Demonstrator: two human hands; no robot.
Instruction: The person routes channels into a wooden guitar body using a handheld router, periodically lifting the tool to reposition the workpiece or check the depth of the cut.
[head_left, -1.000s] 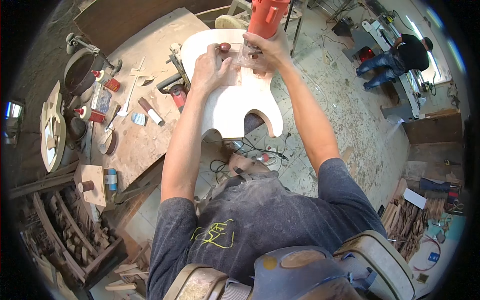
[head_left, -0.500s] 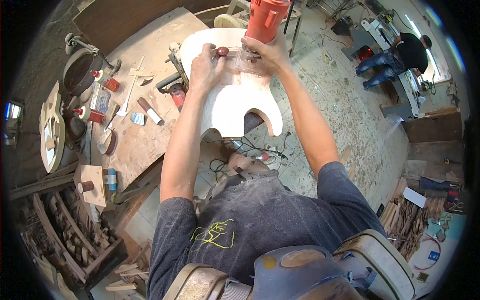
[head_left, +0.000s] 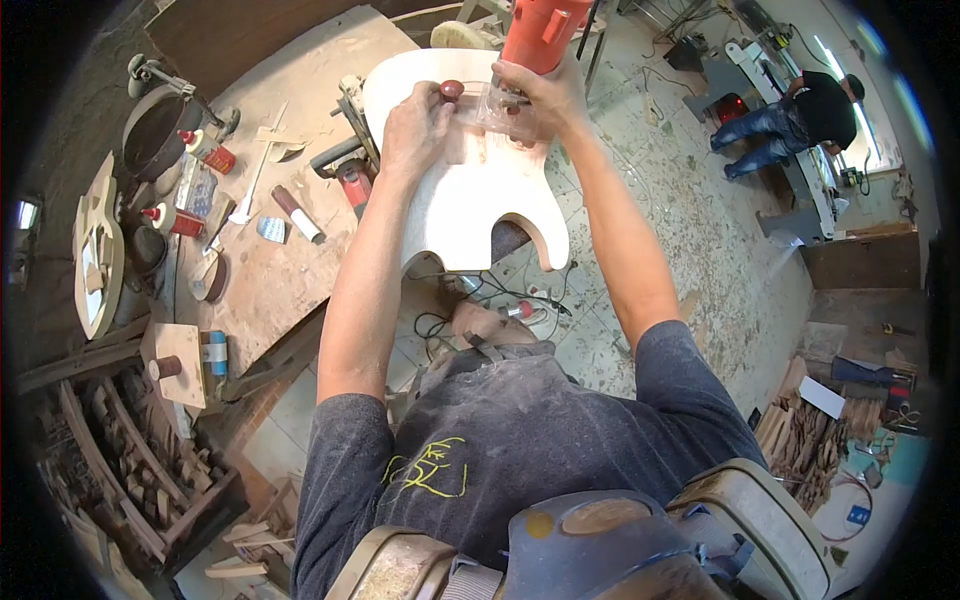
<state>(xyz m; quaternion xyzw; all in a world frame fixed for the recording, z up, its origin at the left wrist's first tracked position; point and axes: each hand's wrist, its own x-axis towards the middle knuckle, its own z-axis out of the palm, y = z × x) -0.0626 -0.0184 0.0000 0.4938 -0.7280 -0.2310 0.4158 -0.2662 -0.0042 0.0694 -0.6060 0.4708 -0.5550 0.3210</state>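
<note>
The left hand (head_left: 415,125) has its fingers curled round a dark red round knob (head_left: 452,89); the right hand (head_left: 545,98) clasps the base of an orange upright router (head_left: 540,35) — both on a pale, unfinished wooden guitar body (head_left: 470,190) lying flat across the plywood workbench (head_left: 290,270) — glue bottles (head_left: 208,152) well left.

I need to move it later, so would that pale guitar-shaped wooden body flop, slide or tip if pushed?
Probably stiff: the wooden body looks like one thick slab. Its horned end overhangs the bench, so a push there might tip it. Likely fairly heavy, not floppy.
</note>
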